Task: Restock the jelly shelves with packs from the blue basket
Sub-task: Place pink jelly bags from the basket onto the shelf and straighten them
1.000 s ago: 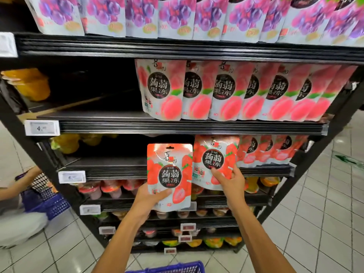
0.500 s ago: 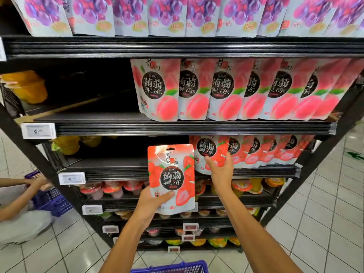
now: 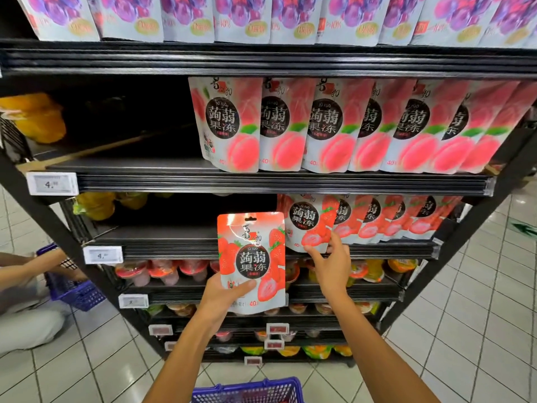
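Leftward, strawberry shelf [image 3: 168, 239]: bare dark board from price tag [image 3: 103, 254] to shelved row [image 3: 401, 219], open room under shelf above. Left hand [image 3: 223, 298]: thumb pressed on front, grips lower part of loose strawberry pack [image 3: 251, 257], upright, before shelf lip. Right hand [image 3: 331, 263]: thumb and fingers pinch bottom edge of end pack [image 3: 308, 222], leftmost of shelved row. Blue basket [image 3: 250, 391]: rim at frame bottom, below arms.

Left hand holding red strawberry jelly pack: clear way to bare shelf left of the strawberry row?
Likely yes: left hand holds the red strawberry jelly pack before that black shelf gap, unblocked; right hand pinches the row's end pack.
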`<state>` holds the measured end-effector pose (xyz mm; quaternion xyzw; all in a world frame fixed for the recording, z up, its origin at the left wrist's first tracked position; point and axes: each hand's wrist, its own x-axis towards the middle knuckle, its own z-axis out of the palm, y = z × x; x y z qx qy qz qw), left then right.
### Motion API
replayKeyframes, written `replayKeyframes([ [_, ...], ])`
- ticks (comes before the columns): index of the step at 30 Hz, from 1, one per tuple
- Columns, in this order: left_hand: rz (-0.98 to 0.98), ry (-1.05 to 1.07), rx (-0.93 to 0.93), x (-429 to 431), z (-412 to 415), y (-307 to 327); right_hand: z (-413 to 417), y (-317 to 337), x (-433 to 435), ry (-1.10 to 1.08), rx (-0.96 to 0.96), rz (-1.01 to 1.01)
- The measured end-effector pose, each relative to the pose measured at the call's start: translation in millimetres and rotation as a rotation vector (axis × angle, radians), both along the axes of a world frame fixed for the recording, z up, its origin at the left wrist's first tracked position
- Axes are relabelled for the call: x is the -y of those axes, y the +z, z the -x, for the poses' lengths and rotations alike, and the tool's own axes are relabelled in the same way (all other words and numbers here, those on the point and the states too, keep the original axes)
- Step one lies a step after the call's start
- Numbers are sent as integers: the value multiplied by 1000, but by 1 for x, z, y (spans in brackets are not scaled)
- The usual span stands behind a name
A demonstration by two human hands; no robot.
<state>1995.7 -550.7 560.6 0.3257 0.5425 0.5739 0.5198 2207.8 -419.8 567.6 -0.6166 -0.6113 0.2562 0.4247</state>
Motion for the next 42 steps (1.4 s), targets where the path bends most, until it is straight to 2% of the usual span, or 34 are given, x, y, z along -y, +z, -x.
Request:
replayKeyframes([
  [10, 11, 25, -14, 3, 0, 0, 15, 5, -8, -149, 0, -19],
  [16, 4, 22, -13, 5, -1, 0, 18, 0, -5, -142, -189, -32],
  [21, -2, 6, -22, 7, -4, 1, 24, -1, -5, -186, -218, -12],
  [23, -3, 7, -17, 8, -5, 1, 24, -2, -7, -201, -188, -3],
  [27, 4, 18, -19, 8, -6, 2, 23, 3, -16, -176, 24, -8],
  [30, 6, 17, -18, 9, -7, -1, 18, 5, -16, -169, 57, -8],
  [36, 18, 20, -13, 8, -12, -4, 9, -1, -8, -200, -9, -30],
  [42, 23, 20, -6, 8, -15, -5, 3, 0, -5, -128, -152, -77],
])
